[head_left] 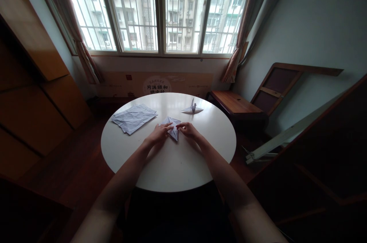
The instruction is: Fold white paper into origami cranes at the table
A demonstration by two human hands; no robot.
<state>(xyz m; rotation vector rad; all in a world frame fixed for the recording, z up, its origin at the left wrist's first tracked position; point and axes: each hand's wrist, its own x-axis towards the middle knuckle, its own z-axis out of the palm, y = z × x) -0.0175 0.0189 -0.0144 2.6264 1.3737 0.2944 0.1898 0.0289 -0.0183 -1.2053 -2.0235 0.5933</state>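
Observation:
A partly folded piece of pale grey-lilac paper (173, 133) lies on the white round table (177, 170), one sharp corner pointing toward me. My left hand (159, 133) rests on its left side, fingers stretched out flat over the paper. At the right edge, my right hand (187, 129) pinches the paper between thumb and fingertips, with the other fingers curled. Both hands partly hide the folds. Behind my right hand stands a finished paper crane (193, 108), wings spread and neck raised.
A loose stack of creased paper sheets (134, 117) lies at the table's left rear. Right of the table is a low wooden bench (235, 102), with a wooden frame (276, 82) leaning by the wall. A printed cardboard panel (186, 82) stands below the window.

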